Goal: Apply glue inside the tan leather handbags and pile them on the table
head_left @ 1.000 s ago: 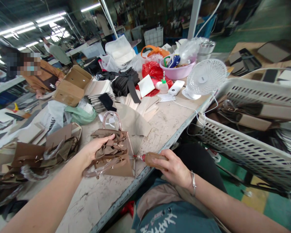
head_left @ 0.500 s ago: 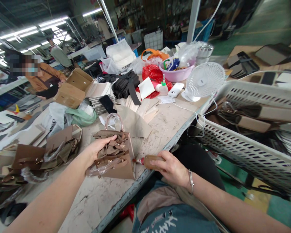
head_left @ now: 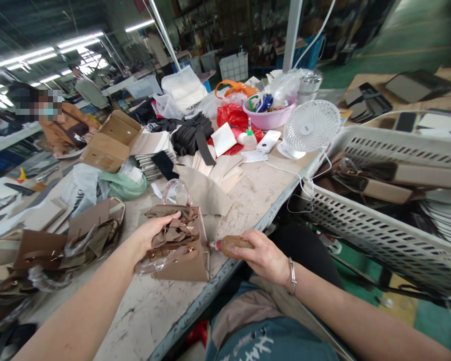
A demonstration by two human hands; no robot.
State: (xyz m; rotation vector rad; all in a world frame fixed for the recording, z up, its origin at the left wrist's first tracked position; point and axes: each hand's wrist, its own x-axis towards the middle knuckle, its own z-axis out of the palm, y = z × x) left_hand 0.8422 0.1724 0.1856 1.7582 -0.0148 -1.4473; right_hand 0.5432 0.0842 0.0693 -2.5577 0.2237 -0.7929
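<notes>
A brown handbag (head_left: 184, 260) lies near the table's front edge, its clear-wrapped handles showing and bunched brown fabric at its top. My left hand (head_left: 156, 230) is closed on the bag's upper left part, thumb over the fabric; its other fingers are hidden. In my right hand (head_left: 265, 255) is a tool with a brown wooden-looking handle (head_left: 235, 246) and a red collar. The tool's thin tip points left at the pale side edge of the bag; whether it touches there I cannot tell.
More brown handbags (head_left: 86, 235) lie at left. Behind stand a stack of pale panels (head_left: 156, 155), black straps (head_left: 191, 135), a small bottle (head_left: 250, 140) and a white fan (head_left: 311, 125). A plastic crate (head_left: 361, 215) of bag parts is at right. A co-worker (head_left: 65, 120) sits across the table.
The view has shifted slightly. Both hands keep their holds, and the tool stays pointed at the bag's side edge. The co-worker's hands have moved.
</notes>
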